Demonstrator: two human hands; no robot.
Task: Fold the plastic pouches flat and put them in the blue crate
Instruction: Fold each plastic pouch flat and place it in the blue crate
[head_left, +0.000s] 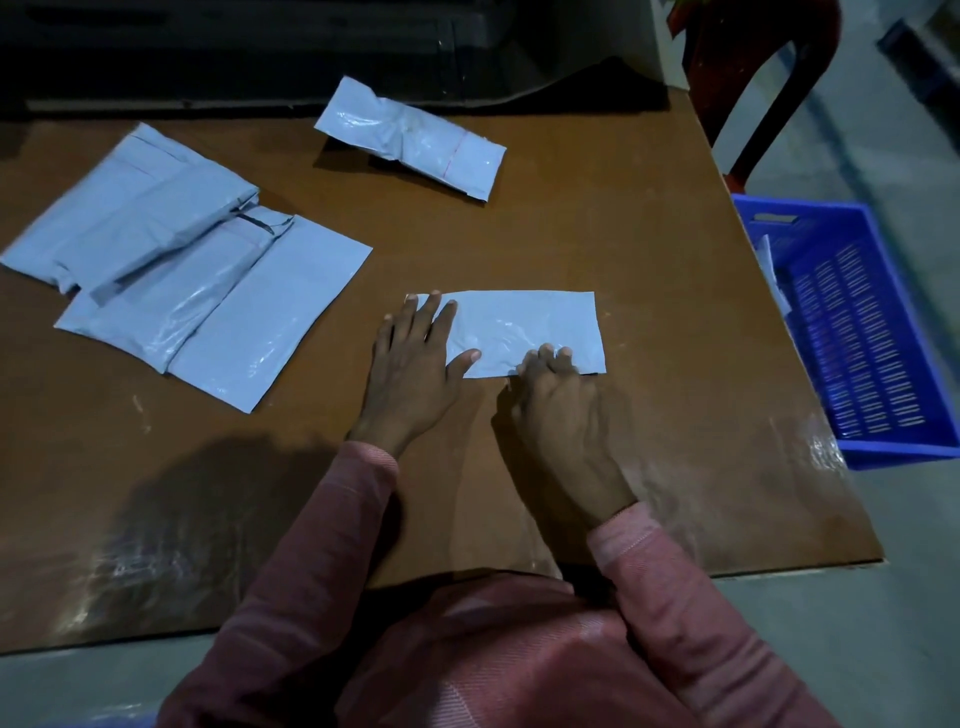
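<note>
Entry, head view. The folded pouch (535, 322) lies flat on the table (597, 218), centre, slightly right of middle. The left hand (413, 358) rests on its left end, fingers straight and spread wide, pressing down. The right hand (556, 400) sits at the near edge with its fingers bunched and bent, tips on the film. I cannot tell whether the thumb is tucked under in a pinch or the hand only presses.

The blue crate (893, 447) stands off the table's right side and lower. Something pale (776, 275) leans on its left wall, too small to name.

Risks, as I judge them:
- The film looks glossy and springy. If either hand lets go before the crease sets, the fold may open.
- A one-handed lift from the near edge could let the far layer flop open.
- The crate is below the table edge, so a loose drop may unfold the pouch in the air or miss the rim.
- The loose pile of pouches (171, 270) at left and the far pouch (415, 132) are well apart, so a snag is unlikely.
</note>
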